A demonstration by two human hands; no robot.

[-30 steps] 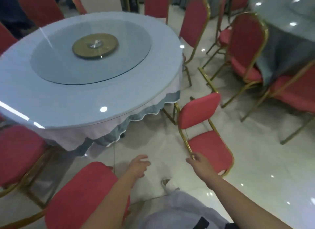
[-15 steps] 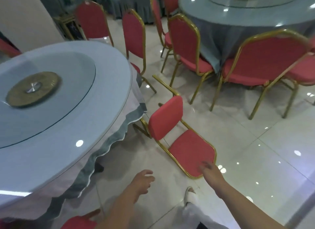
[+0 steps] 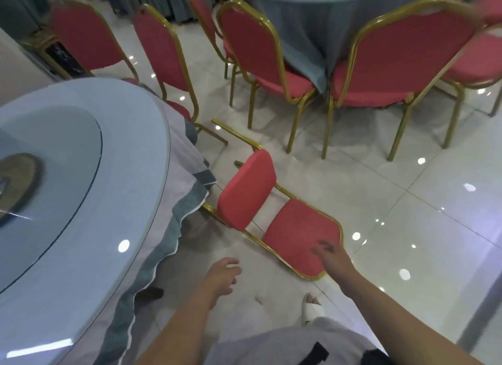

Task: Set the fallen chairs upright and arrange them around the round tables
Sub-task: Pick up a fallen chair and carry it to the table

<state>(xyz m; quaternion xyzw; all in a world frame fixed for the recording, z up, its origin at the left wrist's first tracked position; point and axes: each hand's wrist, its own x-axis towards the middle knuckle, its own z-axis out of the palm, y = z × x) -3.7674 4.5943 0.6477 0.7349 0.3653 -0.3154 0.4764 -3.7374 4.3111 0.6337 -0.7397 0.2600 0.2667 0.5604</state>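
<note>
Glossy tiled floor [image 3: 407, 215]: fallen chair [image 3: 296, 234] lies on its back beside the round table [image 3: 81, 201]. Right hand [image 3: 332, 258], fingers spread, is over its backrest. Left hand [image 3: 224, 276] is relaxed, holding nothing.

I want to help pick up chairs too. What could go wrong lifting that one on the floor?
The fallen chair lies right beside the tablecloth, so its frame might snag the cloth as it swings up. The glossy floor may let its legs slide. Only the right hand reaches for it; the left hand holds nothing, so the chair could twist.
</note>
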